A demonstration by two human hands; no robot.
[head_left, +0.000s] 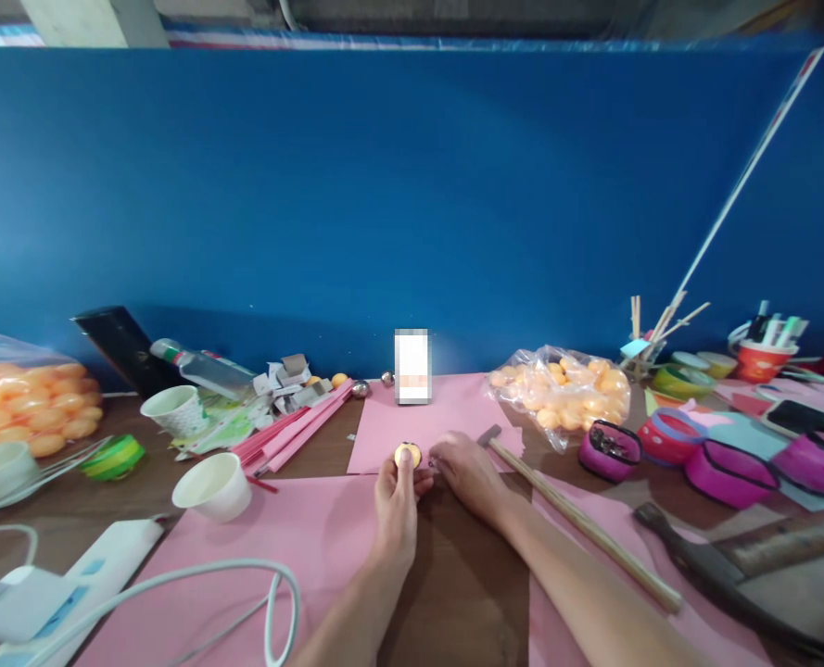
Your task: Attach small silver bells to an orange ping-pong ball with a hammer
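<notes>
My left hand (396, 509) is closed around a small yellow-orange ball (407, 455), its thumb lying over the front. A dark edge shows along the ball's top. Just to the right, my right hand (471, 477) has its fingers pinched together near the ball. A tiny dark bit shows at those fingertips, too small to name. Both hands are above the near edge of a pink paper sheet (376, 435) on the brown table (467, 593). Beside my right hand, a hammer (585, 523) with a long wooden handle lies slantwise.
Bags of orange balls (571, 394) stand right and far left. Paper cups (213, 486), pink strips (300, 435) and a white cable (231, 567) lie left. At right are purple containers (731, 474) and a second hammer (703, 565). A phone-like screen (412, 366) stands before the blue partition (384, 185).
</notes>
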